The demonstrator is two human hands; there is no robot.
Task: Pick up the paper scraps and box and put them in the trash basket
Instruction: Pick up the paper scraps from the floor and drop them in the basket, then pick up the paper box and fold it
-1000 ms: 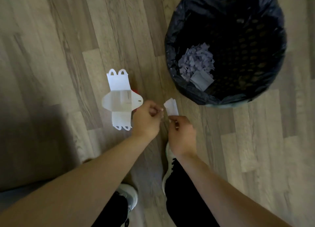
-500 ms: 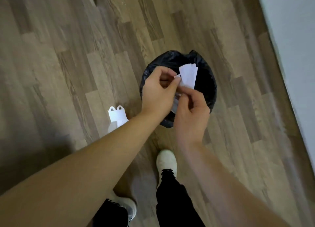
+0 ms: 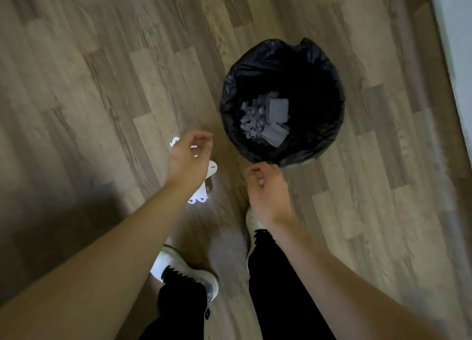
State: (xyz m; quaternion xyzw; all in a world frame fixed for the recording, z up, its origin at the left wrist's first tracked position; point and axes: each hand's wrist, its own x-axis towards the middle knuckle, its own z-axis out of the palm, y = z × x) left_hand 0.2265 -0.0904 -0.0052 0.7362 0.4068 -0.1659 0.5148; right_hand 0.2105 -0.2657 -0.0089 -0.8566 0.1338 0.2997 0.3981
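Note:
The trash basket (image 3: 227, 104), lined with a black bag, stands on the wooden floor ahead of me. Paper scraps (image 3: 265, 120) lie in a grey heap at its bottom, with two flat pieces on top. A flattened white box (image 3: 198, 198) lies on the floor left of the basket, mostly hidden under my left wrist. My left hand (image 3: 189, 158) hovers over the box, fingers loosely curled and holding nothing. My right hand (image 3: 268, 194) hangs just below the basket's near rim, fingers loosely bent, also holding nothing.
My two feet in white shoes (image 3: 184, 270) and black trousers stand below the hands. A pale wall (image 3: 457, 46) runs along the right edge. Wooden floor (image 3: 89, 84) spreads around the basket.
Both hands held a white paper piece over the basket; now they have let go of it and dropped back toward me. An added flat piece lies in the basket.

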